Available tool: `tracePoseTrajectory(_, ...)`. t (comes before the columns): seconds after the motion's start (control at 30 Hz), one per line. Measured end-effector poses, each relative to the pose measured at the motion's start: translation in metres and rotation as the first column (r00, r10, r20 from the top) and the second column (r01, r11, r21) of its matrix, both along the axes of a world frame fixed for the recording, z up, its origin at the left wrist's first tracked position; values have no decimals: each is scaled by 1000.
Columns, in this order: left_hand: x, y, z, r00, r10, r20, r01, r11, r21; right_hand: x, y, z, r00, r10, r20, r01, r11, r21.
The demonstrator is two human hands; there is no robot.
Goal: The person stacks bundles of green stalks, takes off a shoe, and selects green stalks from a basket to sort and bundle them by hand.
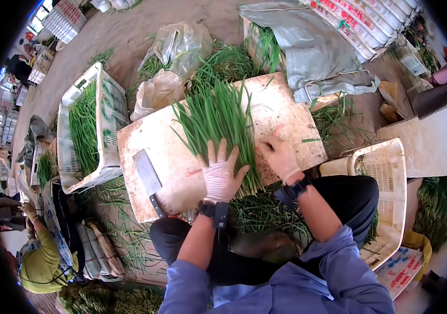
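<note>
A thick bunch of green garlic chives (213,115) lies on a worn white board (152,136) in front of me. My left hand (219,175), in a thin whitish glove, rests flat on the bunch with its fingers spread. Just right of the chives, over the board, my right hand (278,157) is curled with its fingers bent together. Whatever is in those fingers, if anything, I cannot make out. A cleaver (147,172) lies on the left part of the board, its dark handle pointing towards my knee.
Left of the board stands a white crate (109,115) with chives inside. Another crate (393,188) stands by my right knee. Loose chives (223,65) and a clear plastic bag (184,47) lie beyond the board. A person in a yellow-green top (42,261) sits at lower left.
</note>
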State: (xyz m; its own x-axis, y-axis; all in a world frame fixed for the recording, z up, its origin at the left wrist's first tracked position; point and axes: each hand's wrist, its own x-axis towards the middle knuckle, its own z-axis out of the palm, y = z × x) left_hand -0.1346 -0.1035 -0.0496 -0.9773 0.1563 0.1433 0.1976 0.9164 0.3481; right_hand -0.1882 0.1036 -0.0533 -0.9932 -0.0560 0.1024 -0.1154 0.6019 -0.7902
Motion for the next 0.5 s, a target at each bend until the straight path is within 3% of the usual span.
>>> tracePoseTrajectory(0.03,-1,0,-3,999,16,40,-16,1000,-2,-19,-2,0,999,8,-37,-9,1000,-12)
tracePoseTrajectory(0.13,-3,-2,-6,997,13,80,-18,998,62,-70,-8,-1,999,38,3,-38,984,176)
tracePoseTrajectory(0.23,-4,-4,-6,993,11,115,-19,997,71,-103,-16,-10,980,152,-127,-111,953,281)
tracePoseTrajectory(0.33,-4,-4,-7,992,12,128,-22,996,84,-115,-24,-15,976,196,-97,-139,896,421)
tracePoseTrajectory(0.5,-5,-5,-9,991,15,131,-28,995,96,-124,-28,-28,969,247,-21,-213,874,437)
